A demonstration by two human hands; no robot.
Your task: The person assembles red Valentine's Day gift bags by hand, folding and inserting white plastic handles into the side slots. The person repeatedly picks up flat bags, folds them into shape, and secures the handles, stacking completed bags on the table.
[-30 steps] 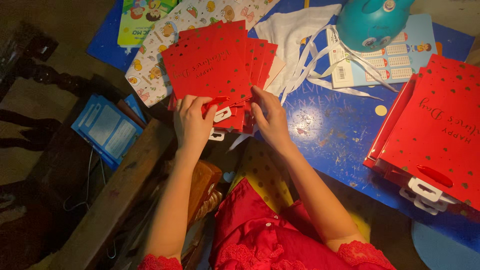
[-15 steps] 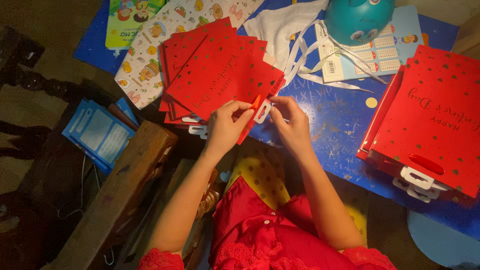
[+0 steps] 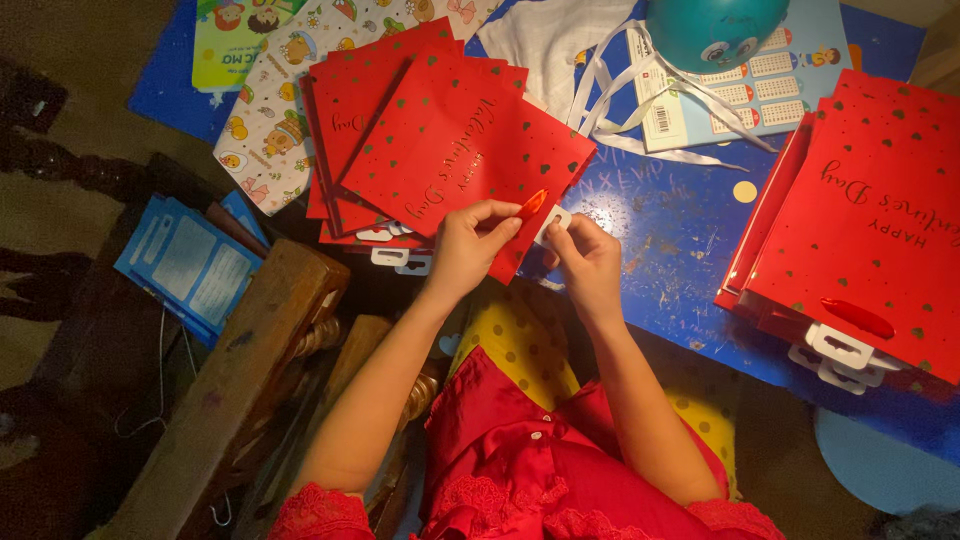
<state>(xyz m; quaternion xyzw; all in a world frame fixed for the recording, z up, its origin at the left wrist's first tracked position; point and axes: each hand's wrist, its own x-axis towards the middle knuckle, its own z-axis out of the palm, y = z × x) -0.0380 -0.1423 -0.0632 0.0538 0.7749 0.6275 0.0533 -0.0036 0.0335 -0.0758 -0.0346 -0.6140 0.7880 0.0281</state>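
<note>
Red gift bag (image 3: 455,160), flat, gold hearts and gold script, top of a fanned stack at upper centre of frame, lower corner hanging over the blue table (image 3: 680,240) edge toward the body. Left hand (image 3: 465,250) clamped on that lower corner, thumb over, fingers under, closed on the paper. Right hand (image 3: 590,265) just right of it, fingertips pinched together on a small white hang tab (image 3: 553,222); red handle strip (image 3: 533,203) sticking up between the two hands, touching the bag's corner. Tab possibly already attached to the bag, hard to tell in the dim light. Bag's long axis running diagonally, upper left to lower right; grip at the lower right end, so bulk of bag lies up and left from both hands. Left hand nearer the bag body, right hand nearer the tab.

More white tabs (image 3: 395,258) poking from under the stack at centre left. Second stack of red bags (image 3: 860,220) at right edge of frame, same hearts and script, white tabs and a red strip on its lower edge. Teal balloon (image 3: 715,25) at top centre right, over a pale blue chart sheet (image 3: 760,90) with a grid of small tables and a barcode patch. White ribbons (image 3: 620,100) and white cloth beside it. Cartoon-print wrapping paper (image 3: 270,130) at upper left, yellow and pink figures. Blue leaflets (image 3: 185,265) at middle left, off the table.
</note>
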